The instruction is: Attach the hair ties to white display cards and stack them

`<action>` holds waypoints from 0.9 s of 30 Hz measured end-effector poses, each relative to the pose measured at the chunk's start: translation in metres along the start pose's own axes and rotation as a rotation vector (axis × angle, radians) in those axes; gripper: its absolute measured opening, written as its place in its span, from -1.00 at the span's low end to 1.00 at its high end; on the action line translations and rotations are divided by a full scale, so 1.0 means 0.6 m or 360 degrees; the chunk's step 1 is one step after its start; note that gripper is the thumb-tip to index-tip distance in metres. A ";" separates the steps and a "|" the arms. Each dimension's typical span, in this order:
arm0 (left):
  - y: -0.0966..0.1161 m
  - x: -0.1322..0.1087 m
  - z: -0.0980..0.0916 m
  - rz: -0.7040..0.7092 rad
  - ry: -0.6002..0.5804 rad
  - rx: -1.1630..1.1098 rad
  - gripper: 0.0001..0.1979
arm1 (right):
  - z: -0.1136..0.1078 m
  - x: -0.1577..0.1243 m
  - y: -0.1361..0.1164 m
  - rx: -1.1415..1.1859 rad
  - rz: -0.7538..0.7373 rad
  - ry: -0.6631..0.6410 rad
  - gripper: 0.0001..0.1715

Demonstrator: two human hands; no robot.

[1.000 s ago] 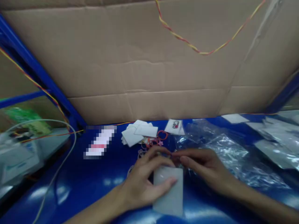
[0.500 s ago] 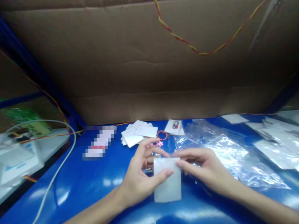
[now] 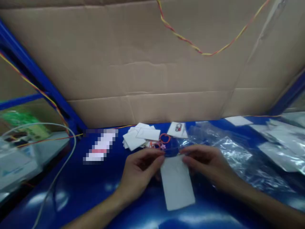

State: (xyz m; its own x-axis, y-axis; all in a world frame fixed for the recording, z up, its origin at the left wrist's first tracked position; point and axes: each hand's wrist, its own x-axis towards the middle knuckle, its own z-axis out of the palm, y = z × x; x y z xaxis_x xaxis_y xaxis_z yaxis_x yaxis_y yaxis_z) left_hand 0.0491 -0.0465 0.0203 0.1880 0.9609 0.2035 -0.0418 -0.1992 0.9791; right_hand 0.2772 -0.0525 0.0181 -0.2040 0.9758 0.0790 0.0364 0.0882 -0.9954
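A white card (image 3: 178, 184) hangs between my hands, its lower end tilted toward the right. At its upper left corner, my left hand (image 3: 139, 170) is closed in a pinch of thumb and fingers. My right hand (image 3: 209, 162) pinches the upper right corner the same way. Clear plastic (image 3: 172, 149) shows faintly above the card's top edge, between the fingertips; whether it wraps the whole card I cannot tell. Just beyond my left fingertips lie a pink star (image 3: 163, 146) and an orange-red ring (image 3: 165, 138).
White cards (image 3: 134, 138) lie heaped behind my left hand. A card with a dark and red item on it (image 3: 178, 129) sits at the back. Clear plastic bags (image 3: 228, 152) spread to the right, near more white packets (image 3: 281, 156). A pale cable (image 3: 60, 171) curves along the left; cardboard (image 3: 152, 76) walls the back.
My left thumb has moved from the card's face up to its top left corner. The card's lower end has swung right, and more of its face shows.
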 end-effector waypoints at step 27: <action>-0.005 -0.009 -0.010 0.0532 -0.0168 0.0434 -0.82 | 0.000 0.000 0.004 -0.0039 0.0085 -0.0246 -0.64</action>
State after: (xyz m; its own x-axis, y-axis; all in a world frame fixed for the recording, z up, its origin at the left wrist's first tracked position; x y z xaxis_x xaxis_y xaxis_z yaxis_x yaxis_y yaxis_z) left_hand 0.0423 -0.0496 0.0161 0.3077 0.8131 0.4942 0.1406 -0.5526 0.8215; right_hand 0.2771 -0.0525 0.0156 -0.3494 0.9369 0.0150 0.0746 0.0438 -0.9963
